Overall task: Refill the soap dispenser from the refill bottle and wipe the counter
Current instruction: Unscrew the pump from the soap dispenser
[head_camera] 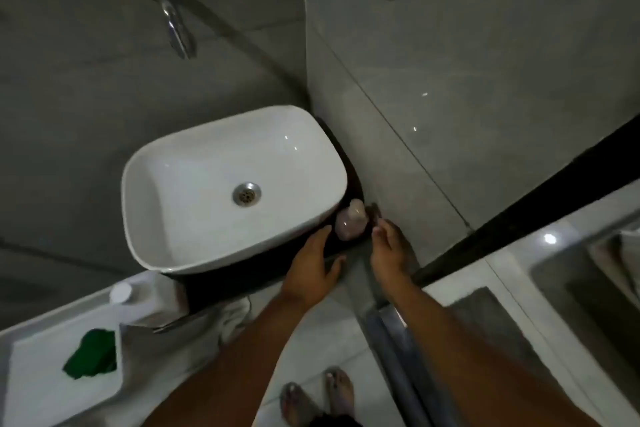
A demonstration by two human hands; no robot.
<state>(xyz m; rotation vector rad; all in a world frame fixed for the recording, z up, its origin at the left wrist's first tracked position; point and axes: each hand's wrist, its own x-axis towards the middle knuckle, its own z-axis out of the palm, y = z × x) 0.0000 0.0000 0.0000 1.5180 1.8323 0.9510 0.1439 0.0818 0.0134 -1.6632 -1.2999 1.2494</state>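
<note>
Two hands near frame centre, left hand (311,269) flat with fingers apart on the dark desk (242,279), right hand (389,250) fingers loosely apart beside one soap dispenser (350,224), one white sink (228,184), one white-capped bottle (138,298) lower left, one green cloth (91,354), no writing readable.

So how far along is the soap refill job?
Barely begun, it seems. Both hands, left hand and right hand, reach toward the soap dispenser beside the sink; neither grips it. The refill bottle stands capped, and the green cloth lies untouched, so pouring and wiping remain.
</note>
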